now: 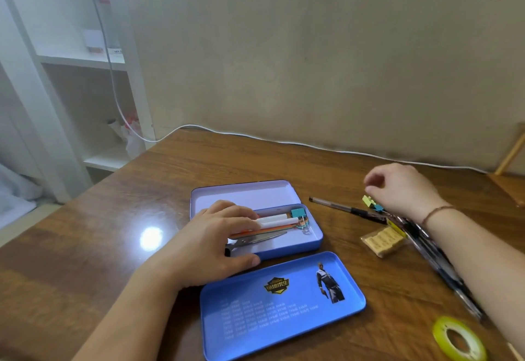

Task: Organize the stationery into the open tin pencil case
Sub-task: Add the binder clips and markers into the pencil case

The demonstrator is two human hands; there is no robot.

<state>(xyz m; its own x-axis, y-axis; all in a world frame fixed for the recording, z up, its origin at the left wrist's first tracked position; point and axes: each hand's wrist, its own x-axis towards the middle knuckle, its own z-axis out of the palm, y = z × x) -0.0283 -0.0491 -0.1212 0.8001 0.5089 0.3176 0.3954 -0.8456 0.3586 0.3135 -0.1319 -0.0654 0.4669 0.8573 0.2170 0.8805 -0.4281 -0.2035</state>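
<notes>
The blue tin pencil case point(314, 242) lies open mid-table, with an inner tray point(244, 194) behind it and its lid point(284, 306) flat in front. Inside are white sticks point(279, 220), coloured pencils, a metal tool point(264, 239) and a teal binder clip point(298, 212). My left hand point(210, 244) rests on the case's left end, fingers on the white sticks, thumb on the front wall. My right hand point(403, 190) hovers to the right, over yellow and teal binder clips point(370, 202), fingers curled; whether it touches them I cannot tell.
A black pen point(346, 210) lies right of the case, several dark pens point(437, 258) run under my right forearm. An eraser in a wrapper point(383, 241) and a yellow tape roll point(458, 338) lie at the right. A white cable point(255, 136) runs along the wall.
</notes>
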